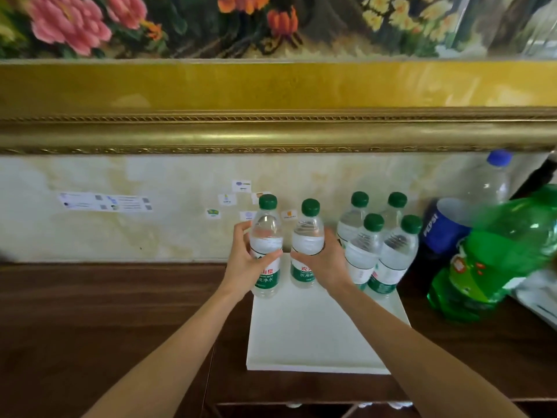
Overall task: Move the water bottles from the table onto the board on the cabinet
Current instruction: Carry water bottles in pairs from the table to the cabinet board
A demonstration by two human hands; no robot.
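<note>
A white board [313, 333] lies on the dark wooden cabinet top [105, 312]. My left hand [245, 263] grips a clear water bottle with a green cap and green label [266, 230] at the board's far left edge. My right hand [327, 267] grips a second such bottle [307, 233] beside it. Both bottles stand upright, side by side; whether they rest on the board I cannot tell. Several more green-capped water bottles [379, 245] stand in a cluster at the board's far right corner.
To the right of the board stand a dark Pepsi bottle [437, 233], a large green soda bottle [488, 267] and a tall clear bottle with a blue cap [491, 182]. A gold picture frame [271, 131] hangs on the wall behind. Bare cabinet top lies left of the board.
</note>
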